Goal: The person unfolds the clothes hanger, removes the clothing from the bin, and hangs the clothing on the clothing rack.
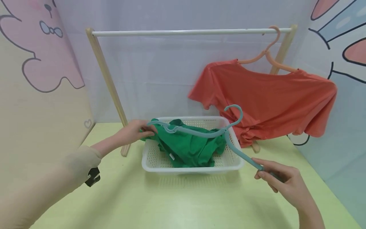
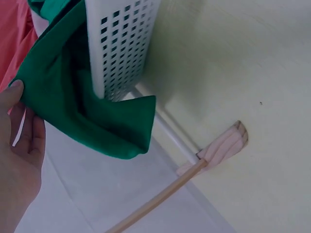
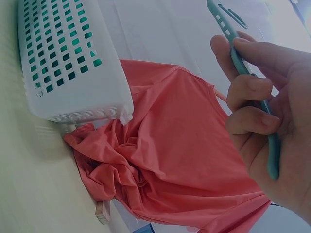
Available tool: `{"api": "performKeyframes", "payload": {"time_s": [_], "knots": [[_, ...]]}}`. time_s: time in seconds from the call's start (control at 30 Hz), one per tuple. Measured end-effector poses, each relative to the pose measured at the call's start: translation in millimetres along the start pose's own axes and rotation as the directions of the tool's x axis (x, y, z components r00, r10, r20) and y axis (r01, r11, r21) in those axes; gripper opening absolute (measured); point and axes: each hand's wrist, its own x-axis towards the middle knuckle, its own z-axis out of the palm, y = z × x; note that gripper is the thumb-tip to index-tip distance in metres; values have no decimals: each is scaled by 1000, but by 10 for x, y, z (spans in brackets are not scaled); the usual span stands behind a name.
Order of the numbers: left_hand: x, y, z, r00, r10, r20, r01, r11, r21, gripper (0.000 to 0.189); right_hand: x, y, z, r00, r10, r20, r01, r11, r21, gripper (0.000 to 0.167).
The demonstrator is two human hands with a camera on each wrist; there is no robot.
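My left hand pinches the edge of a green shirt at the left side of a white basket. In the left wrist view, the green cloth hangs over the basket's rim from my thumb and fingers. My right hand grips one arm of a teal hanger. The hanger's hook points up, and its far arm reaches across the basket toward my left hand. In the right wrist view, several fingers curl round the hanger. Most of the green shirt lies bunched in the basket.
Behind the basket stands a rack with a white rail and wooden legs. A red shirt hangs at its right end on an orange hanger, its lower part bunched beside the basket. Everything stands on a pale yellow-green table.
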Motion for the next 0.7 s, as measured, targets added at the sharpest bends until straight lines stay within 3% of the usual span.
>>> {"api": "performKeyframes", "payload": {"time_s": [0.2, 0.33, 0.5, 0.7], "knots": [[29, 73, -341, 991, -91, -99, 87, 995, -46, 13, -9, 20, -19, 999, -46, -8, 46, 998, 40, 46], [23, 104, -531, 986, -91, -139, 86, 995, -40, 17, -20, 17, -36, 1000, -26, -17, 26, 1000, 3, 44], [4, 180, -651, 987, -119, -106, 114, 992, -54, 20, -41, 25, -57, 998, -50, -31, 51, 999, 13, 45], [-16, 259, -648, 979, -192, -68, 186, 978, -91, 21, -34, 36, -59, 997, -67, -36, 68, 997, 25, 46]]}}
